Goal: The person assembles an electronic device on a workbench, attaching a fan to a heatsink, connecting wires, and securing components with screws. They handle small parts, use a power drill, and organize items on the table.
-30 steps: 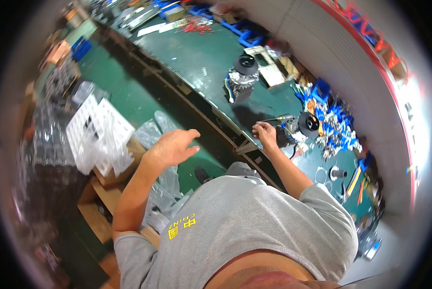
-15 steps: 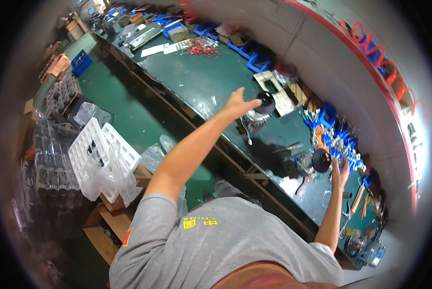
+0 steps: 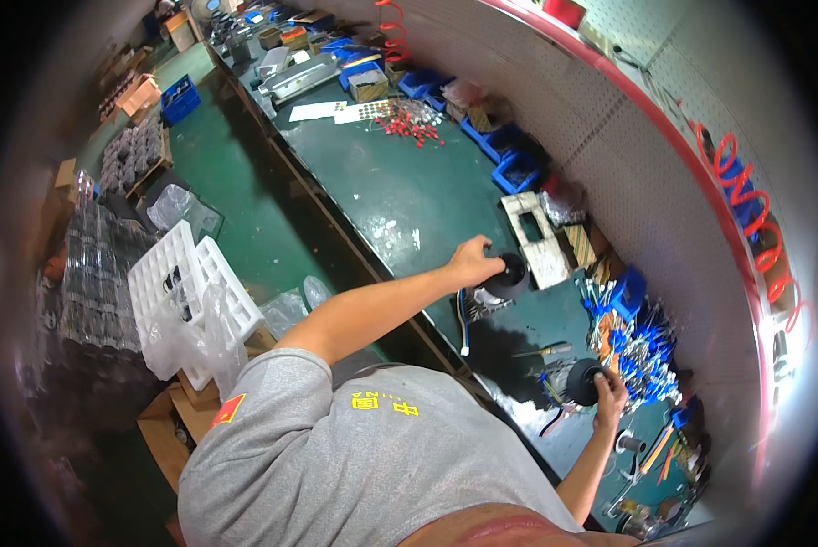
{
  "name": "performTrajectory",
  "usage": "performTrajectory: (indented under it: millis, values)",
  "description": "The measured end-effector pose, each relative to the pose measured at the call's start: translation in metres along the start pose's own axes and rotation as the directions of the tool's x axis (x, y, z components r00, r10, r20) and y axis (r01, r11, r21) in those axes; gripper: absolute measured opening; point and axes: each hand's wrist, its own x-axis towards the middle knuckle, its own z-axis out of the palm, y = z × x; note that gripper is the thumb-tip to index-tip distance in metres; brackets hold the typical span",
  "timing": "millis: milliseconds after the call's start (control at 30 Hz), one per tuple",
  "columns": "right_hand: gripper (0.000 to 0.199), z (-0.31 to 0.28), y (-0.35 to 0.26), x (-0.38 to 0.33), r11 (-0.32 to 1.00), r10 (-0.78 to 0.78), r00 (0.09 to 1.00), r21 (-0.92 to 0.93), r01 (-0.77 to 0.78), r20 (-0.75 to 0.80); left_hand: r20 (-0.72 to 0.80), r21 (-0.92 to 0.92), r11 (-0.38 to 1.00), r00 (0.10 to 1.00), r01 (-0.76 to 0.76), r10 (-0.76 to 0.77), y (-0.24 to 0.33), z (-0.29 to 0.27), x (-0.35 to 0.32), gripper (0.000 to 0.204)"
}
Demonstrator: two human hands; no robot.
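Right, we've got one hand on each motor unit; clock is as framed, 12 at top. First motor unit (image 3: 511, 276), black-capped, stands at 3 o'clock on the green bench (image 3: 372, 178). Left hand (image 3: 475, 263) meets its cap from 10 o'clock, fingers part-curled against the side; can't tell if that's a real grip or just contact. Second motor unit (image 3: 580, 383), also black-capped, sits at 4 o'clock. Right hand (image 3: 612, 398) comes at it from its 4 o'clock side, fingers bent onto the cap rim; again can't tell how firmly. Screwdriver (image 3: 544, 350) lies between the two units. Off the first unit: wire lead (image 3: 464, 330) with white plug at 7 o'clock, whitish frame (image 3: 541, 246) at 1. Off the second: blue-and-white connector pile (image 3: 644, 351) at 2. Red parts (image 3: 415, 130) scattered at 12 o'clock, white trays (image 3: 158, 264) over at 9.
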Motion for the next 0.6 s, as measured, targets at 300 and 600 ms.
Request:
performTrajectory:
  millis: [300, 600]
  values:
    - [0.041, 0.126, -0.081, 0.007, 0.96, -0.063, 0.996, -0.27, 0.077, 0.06, 0.071, -0.058, 0.992, 0.991, -0.114, 0.118, -0.017, -0.071, 0.001, 0.05]
    - [0.042, 0.321, -0.189, 0.053, 0.99, -0.078, 0.987, -0.108, 0.093, 0.139, 0.029, 0.187, 0.971, 0.989, -0.148, 0.145, -0.031, -0.273, -0.001, 0.049]
